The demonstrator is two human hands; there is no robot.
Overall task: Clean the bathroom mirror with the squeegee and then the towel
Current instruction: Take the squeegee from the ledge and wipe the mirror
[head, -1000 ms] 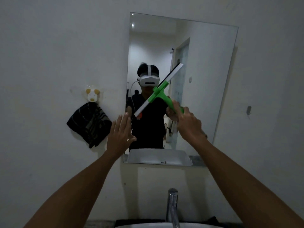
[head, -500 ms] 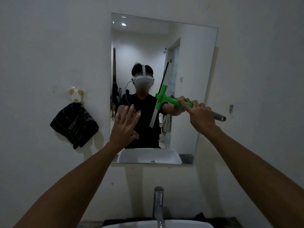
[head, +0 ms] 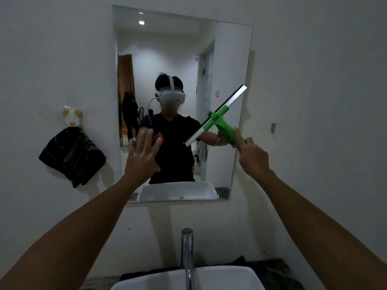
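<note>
Fingers (head: 240,136) of the right hand (head: 254,158) wrap the green squeegee (head: 217,117) handle, angling its blade toward the mirror (head: 167,49), while left hand (head: 141,158) fingers spread free, likely for balance.

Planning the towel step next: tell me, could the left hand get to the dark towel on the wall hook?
Probably yes: the left hand is open and empty, and only bare wall lies between it and the towel.

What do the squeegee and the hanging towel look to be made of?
Squeegee: handle looks like matte green moulded plastic; the long pale bar could be metal or plastic, with a dark strip, probably rubber. Towel: soft dark striped cloth, judging by its limp folds below the hook.
</note>
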